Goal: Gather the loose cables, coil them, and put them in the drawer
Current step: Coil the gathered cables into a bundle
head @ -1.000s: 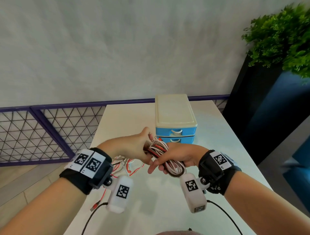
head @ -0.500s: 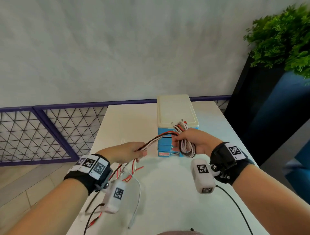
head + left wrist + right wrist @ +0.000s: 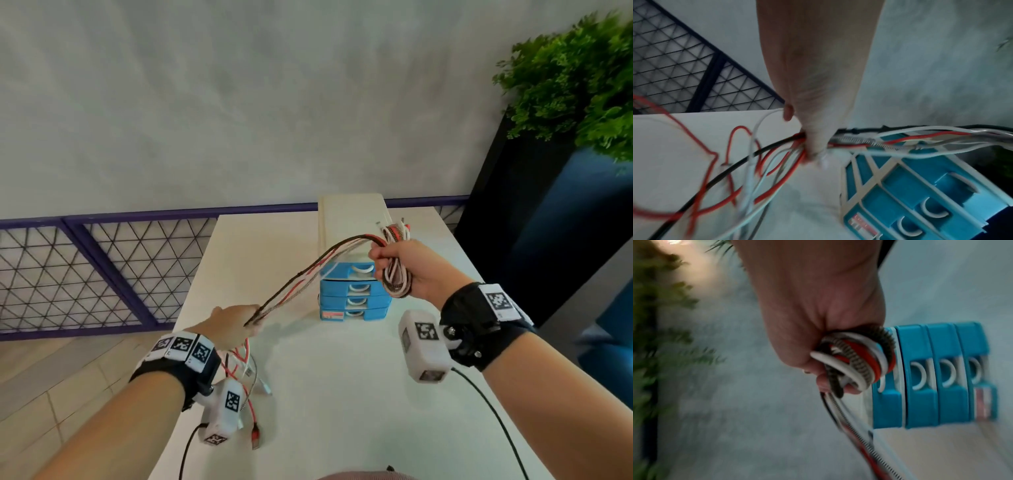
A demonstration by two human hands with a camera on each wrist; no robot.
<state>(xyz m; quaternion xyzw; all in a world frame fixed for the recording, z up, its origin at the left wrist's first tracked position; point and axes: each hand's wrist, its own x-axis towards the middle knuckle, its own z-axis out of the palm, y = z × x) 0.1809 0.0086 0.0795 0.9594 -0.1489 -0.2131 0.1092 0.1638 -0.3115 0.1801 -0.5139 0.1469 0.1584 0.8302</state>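
A coiled bundle of red, white and braided cables (image 3: 395, 274) is gripped by the right hand (image 3: 409, 269) before the blue-and-cream plastic drawer unit (image 3: 354, 298); its strands are pinched by the left hand (image 3: 233, 325) above the white table (image 3: 342, 394).

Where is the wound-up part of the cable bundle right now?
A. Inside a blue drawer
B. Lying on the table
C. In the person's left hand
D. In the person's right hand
D. The right hand grips the coiled loops in front of the closed drawers, while the left hand only holds the stretched strands.
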